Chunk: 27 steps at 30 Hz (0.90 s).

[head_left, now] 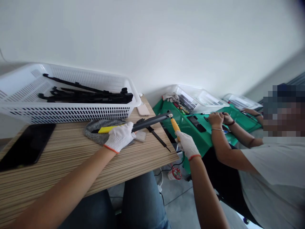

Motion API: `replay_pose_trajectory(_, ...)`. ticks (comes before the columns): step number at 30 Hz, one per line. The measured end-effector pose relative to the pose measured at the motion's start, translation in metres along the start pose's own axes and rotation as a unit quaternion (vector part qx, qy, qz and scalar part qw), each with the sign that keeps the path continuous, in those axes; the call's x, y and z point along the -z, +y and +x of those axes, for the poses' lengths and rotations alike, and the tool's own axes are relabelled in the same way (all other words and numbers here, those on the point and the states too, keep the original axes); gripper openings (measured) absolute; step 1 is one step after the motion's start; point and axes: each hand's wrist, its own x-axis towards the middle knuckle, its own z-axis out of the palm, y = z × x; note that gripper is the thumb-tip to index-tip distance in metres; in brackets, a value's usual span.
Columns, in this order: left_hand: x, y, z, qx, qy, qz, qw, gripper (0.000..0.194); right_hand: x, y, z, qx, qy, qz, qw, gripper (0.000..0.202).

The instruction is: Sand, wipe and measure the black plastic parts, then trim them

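Observation:
My left hand point(120, 136), in a white knit glove with an orange cuff, is closed round a long black plastic strip point(152, 121) that points right, past the table edge. By its fingers is a yellow piece point(109, 128) with a dark end, over a grey cloth point(91, 135); whether it is held too is unclear. My right hand point(188, 144), gloved alike, grips a yellow-handled tool point(175, 125). The tool's pale tip is at the strip's far end; I cannot tell whether they touch. A thin black tool point(158, 138) lies on the table below the strip.
A white basket point(78, 113) with several black strips stands at the back left. A black phone point(27, 144) and a white phone point(143, 109) lie on the wooden table point(71, 162). To the right, a co-worker's hands point(216, 119) are over a green-covered table point(202, 138).

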Motion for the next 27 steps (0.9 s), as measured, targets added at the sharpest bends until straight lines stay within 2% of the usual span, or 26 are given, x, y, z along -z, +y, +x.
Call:
replay_pose_trajectory(3,-0.001,0.001,0.000,0.002,0.002,0.004,1.000,0.043,-0.002,0.003,0.002,-0.002,0.005,0.000,1.000,0.020)
replay_pose_trajectory(6,-0.002,0.001,0.001,0.003,0.003,0.004,1.000,0.043,-0.005,0.004,-0.007,0.001,-0.014,-0.008,1.000,0.021)
replay_pose_trajectory(13,-0.003,0.001,0.000,0.003,0.009,-0.002,1.000,0.042,-0.018,0.008,-0.059,0.010,-0.125,-0.045,0.991,0.024)
replay_pose_trajectory(20,-0.006,-0.003,0.001,-0.010,0.009,-0.008,1.000,0.051,-0.042,0.008,-0.100,0.109,-0.237,-0.135,0.956,0.020)
replay_pose_trajectory(24,-0.007,-0.005,0.002,-0.012,0.010,-0.012,1.000,0.054,-0.053,0.005,-0.112,0.129,-0.252,-0.162,0.945,0.020)
replay_pose_trajectory(27,-0.006,-0.005,0.002,-0.008,0.010,-0.016,1.000,0.053,-0.052,0.006,-0.109,0.148,-0.236,-0.170,0.945,0.024)
